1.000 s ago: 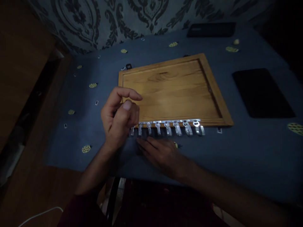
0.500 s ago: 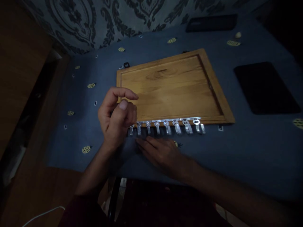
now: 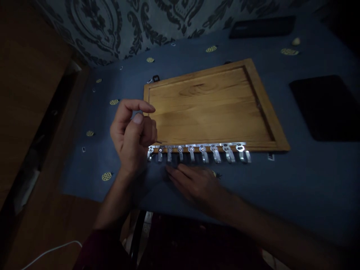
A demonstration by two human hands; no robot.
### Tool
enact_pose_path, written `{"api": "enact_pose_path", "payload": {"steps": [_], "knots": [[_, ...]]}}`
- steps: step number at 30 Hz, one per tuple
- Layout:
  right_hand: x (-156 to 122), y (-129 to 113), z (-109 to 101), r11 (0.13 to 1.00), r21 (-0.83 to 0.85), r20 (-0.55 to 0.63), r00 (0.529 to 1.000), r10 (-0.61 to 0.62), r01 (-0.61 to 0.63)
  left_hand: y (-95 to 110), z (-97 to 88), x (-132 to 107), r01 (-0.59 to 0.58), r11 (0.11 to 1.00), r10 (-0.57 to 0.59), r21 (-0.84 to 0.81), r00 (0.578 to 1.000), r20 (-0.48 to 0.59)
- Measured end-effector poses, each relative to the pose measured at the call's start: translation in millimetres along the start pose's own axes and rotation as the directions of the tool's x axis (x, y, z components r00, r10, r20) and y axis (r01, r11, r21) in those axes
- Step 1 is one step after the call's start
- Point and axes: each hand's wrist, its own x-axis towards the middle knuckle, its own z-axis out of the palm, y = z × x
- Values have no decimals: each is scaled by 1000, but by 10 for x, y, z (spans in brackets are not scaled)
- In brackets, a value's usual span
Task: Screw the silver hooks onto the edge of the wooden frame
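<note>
A wooden board with a raised frame lies on the cloth in front of me. Along its near edge runs a metal hook rail with several silver hooks, their bent ends towards me. My left hand is raised over the board's near left corner, fingers curled and the index bent above the thumb. A thin dark bit shows by its lower fingers, too small to name. Just below the hooks, my right hand rests low on the table, fingers stretched to the left; its fingertips are in shadow.
A blue tablecloth with pineapple prints covers the table. At the right lies a dark flat tablet-like object; a dark phone-like object lies at the back. Small black hangers show behind the board. A patterned wall stands behind.
The view has shifted slightly, so the board and hooks appear farther right. My left hand has moved left relative to the board, uncovering more of the rail. My right hand has hardly moved.
</note>
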Motion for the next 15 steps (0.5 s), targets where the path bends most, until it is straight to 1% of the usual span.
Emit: {"api": "enact_pose_path", "payload": {"steps": [6, 10, 12, 15], "knots": [[-4, 13, -6, 1000, 30, 22, 1000, 1, -1, 32, -6, 7, 65, 997, -65, 34, 998, 6], [-9, 11, -11, 1000, 21, 31, 999, 11, -12, 65, 1, 9, 82, 995, -83, 55, 997, 12], [-11, 11, -13, 1000, 24, 35, 999, 9, -10, 64, 7, 11, 72, 996, -72, 53, 997, 3], [-11, 19, -17, 999, 48, 33, 999, -9, 8, 38, -9, 45, 11, 998, -9, 56, 999, -49]]}}
